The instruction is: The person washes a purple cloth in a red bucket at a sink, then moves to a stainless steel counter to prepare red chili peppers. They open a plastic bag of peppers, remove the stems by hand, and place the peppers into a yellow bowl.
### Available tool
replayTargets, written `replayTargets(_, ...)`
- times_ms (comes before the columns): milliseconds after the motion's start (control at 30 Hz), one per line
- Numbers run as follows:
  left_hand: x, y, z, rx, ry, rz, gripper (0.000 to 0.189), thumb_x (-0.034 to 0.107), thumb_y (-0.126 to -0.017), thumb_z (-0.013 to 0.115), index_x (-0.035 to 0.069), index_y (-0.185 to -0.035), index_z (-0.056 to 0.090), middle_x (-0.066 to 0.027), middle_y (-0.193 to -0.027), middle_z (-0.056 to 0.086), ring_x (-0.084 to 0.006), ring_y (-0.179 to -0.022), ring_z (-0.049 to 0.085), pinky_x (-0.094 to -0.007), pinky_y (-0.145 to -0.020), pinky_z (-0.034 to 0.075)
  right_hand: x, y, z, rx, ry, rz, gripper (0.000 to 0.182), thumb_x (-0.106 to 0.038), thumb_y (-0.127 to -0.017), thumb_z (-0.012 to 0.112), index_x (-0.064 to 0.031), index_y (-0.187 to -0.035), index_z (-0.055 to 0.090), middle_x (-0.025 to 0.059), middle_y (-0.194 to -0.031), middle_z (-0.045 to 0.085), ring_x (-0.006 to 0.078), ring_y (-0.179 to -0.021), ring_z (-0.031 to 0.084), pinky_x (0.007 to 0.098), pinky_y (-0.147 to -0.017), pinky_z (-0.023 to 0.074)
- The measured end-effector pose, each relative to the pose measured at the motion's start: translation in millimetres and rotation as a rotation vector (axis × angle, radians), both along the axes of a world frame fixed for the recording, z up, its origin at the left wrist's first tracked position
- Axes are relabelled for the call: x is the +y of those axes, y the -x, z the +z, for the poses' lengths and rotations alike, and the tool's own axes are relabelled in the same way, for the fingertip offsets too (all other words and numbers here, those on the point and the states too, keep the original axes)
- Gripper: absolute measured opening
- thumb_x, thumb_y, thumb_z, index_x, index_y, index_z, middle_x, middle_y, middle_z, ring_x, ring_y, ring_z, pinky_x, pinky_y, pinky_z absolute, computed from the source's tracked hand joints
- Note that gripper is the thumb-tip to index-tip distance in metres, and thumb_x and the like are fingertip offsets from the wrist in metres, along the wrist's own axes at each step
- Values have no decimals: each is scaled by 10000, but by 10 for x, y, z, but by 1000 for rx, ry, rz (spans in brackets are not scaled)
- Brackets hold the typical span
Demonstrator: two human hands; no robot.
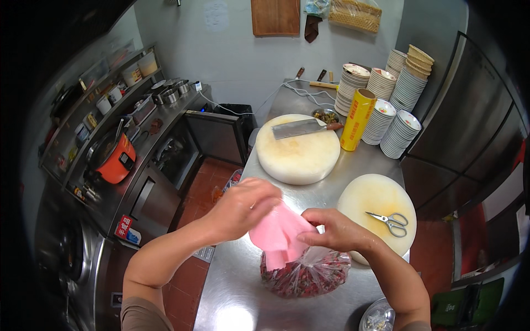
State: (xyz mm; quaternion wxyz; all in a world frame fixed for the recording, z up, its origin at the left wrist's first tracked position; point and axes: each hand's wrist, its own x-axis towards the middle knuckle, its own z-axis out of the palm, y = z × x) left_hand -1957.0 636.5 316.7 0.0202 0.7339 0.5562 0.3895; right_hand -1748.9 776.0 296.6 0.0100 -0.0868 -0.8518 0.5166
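Observation:
My left hand (248, 207), somewhat blurred, grips the upper left part of a pink cloth or sheet (275, 231). The thumb and fingers of my right hand (331, 229) pinch its right edge. The pink piece hangs in folds, its lower end in front of a clear plastic bag (306, 277). That bag lies on the steel table (232, 285), gathered at the top and full of dark red and green pieces. Right of my right hand, kitchen scissors (389, 222) lie partly spread on a round white chopping block (364, 192).
A second round block (296, 161) carries a cleaver (300, 129). Beside it stand a yellow roll (358, 120), a small bowl of dark food (326, 116) and stacked dishes (383, 124). A clear container (377, 316) sits near the right front edge. An orange cooker (118, 161) stands on the left counter.

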Motion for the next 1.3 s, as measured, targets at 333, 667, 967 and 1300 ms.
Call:
replayTargets(333,29,690,-30,-145,618,-102,209,153,-851,696,13,-979,608,-61,-717,584,-122,-658,512,-314,-612,441,644,65,323,65,165,-154,240,-230,-851,734,-66,-958,595,-38,-821,560,59,-769,500,238,-691,434)
replayTargets(667,1791,1374,322,154,33,415,143,22,-778,603,-12,-911,641,-164,-859,649,-311,-800,632,-372,-715,490,2371,693,646,362,-708,-473,143,-83,-814,628,-10,-911,552,65,-755,587,155,-708,560,298,-656,459)
replayTargets(967,1851,1193,-989,409,68,305,169,107,-839,567,86,-989,642,-130,-935,596,-328,-913,608,-425,-773,499,2361,615,-658,323,-861,-505,147,-15,-779,586,-18,-918,636,181,-916,633,362,-903,613,407,-786,495)
replayTargets(1300,-324,383,-1664,187,663,107,294,133,-821,712,76,-1095,622,-136,-1183,567,-343,-1135,526,-406,-928,467,634,-1229,-1459,-80,-665,-399,373,-39,-782,657,-94,-1146,595,129,-1174,567,337,-1099,564,427,-893,481)
